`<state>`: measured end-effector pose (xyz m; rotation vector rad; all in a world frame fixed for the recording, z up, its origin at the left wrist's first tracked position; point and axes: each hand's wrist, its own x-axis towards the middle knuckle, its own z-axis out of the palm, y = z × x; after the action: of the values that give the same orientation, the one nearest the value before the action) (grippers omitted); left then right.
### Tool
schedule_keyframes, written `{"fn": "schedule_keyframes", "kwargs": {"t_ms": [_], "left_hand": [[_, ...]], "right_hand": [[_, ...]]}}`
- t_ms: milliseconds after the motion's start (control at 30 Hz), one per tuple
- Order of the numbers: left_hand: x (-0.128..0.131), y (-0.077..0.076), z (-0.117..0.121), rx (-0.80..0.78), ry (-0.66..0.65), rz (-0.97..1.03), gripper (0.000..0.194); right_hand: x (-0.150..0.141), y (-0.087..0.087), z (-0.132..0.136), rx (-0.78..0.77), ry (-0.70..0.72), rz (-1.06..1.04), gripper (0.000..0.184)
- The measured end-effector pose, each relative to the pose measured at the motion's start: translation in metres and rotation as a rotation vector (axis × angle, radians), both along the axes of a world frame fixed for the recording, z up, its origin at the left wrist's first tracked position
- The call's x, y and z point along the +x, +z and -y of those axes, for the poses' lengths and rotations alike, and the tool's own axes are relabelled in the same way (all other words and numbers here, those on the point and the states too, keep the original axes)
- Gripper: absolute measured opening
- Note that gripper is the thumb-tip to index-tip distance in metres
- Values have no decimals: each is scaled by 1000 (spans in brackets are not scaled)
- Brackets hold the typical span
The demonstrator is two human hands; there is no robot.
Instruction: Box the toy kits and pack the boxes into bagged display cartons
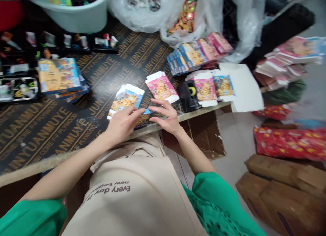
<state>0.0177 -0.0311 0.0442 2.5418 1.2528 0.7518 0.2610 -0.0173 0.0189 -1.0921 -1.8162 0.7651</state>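
Note:
My left hand [124,122] is closed on a small blue-and-yellow printed carton at the table's front edge. A blue flap [147,111] of it shows at the fingertips; most of the carton is hidden. On the other side of the flap is my right hand [165,116], fingers spread, with nothing seen in it. Just beyond the left hand lies a blue-and-yellow carton [128,97] with white flaps out. A pink carton [162,87], also flapped out, lies past the right fingertips. To its right stands a black tape dispenser [187,96].
Flat cartons [205,90] lie right of the dispenser. Behind are rows of filled cartons [192,53] and plastic bags [142,12]. At left are stacked boxes [59,75], black trays [19,88] and a pale tub [76,17]. Brown cardboard boxes [285,195] stand on the floor at right.

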Motion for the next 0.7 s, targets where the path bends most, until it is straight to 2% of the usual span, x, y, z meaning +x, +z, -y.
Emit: {"fn": "schedule_keyframes", "kwargs": {"t_ms": [133,167,233,300,400,500,567,700], "left_hand": [[4,0,-19,95,61,57,41],[6,-3,-23,115,63,53,44],[12,-12,-29,149,23,24,48],[20,-21,-30,163,-49,-22,52],[30,-29,-26,158,-116,-76,58],[33,-31,-22,182,-116,-73,60],[33,-31,-20,197,-109,-69,58],[32,-30,-20,155,-98,-32,52]], "right_hand": [[97,0,12,123,-620,156,27],[123,-3,13,124,-713,217,27],[164,-13,12,54,-759,324,27],[187,-23,7,-38,-699,376,25],[192,-29,-5,-99,-601,375,13],[184,-26,-12,-106,-564,299,4],[178,-23,-11,-92,-584,202,6],[171,-27,5,-84,-735,-79,11]]}}
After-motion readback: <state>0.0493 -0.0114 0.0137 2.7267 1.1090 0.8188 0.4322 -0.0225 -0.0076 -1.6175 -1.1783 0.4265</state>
